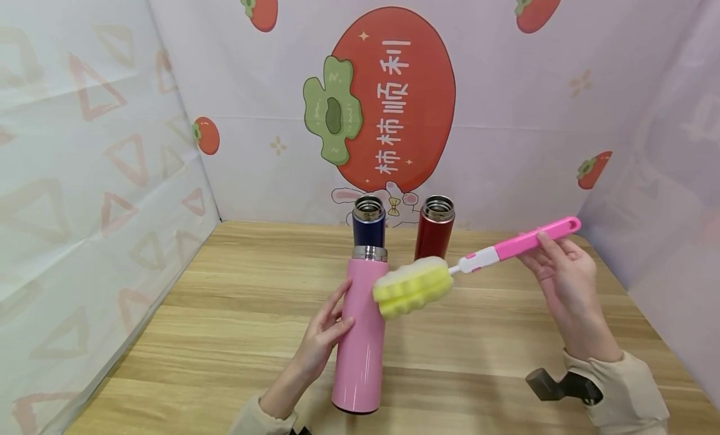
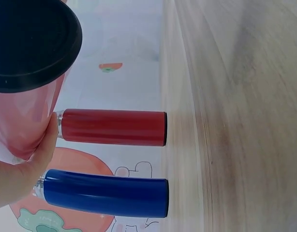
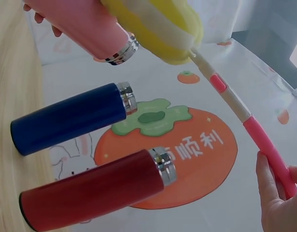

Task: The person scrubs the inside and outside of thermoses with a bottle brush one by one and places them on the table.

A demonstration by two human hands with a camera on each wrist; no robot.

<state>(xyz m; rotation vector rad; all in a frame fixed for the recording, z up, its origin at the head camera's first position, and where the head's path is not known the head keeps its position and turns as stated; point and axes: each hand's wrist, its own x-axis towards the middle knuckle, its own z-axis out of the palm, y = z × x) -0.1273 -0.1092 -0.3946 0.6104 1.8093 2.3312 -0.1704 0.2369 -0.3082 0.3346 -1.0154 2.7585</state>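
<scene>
Pink bottle (image 1: 362,347) gripped mid-body by left hand (image 1: 322,342), fingers and thumb round its side; right hand (image 1: 570,288) pinches sponge brush (image 1: 482,259) near handle end, yellow head (image 1: 413,290) overlapping bottle's upper part; blue bottle (image 1: 369,234), red bottle (image 1: 433,238) behind.

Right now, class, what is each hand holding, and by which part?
The left hand grips the pink bottle by the side of its body; the right hand holds the sponge brush by its pink handle.
</scene>
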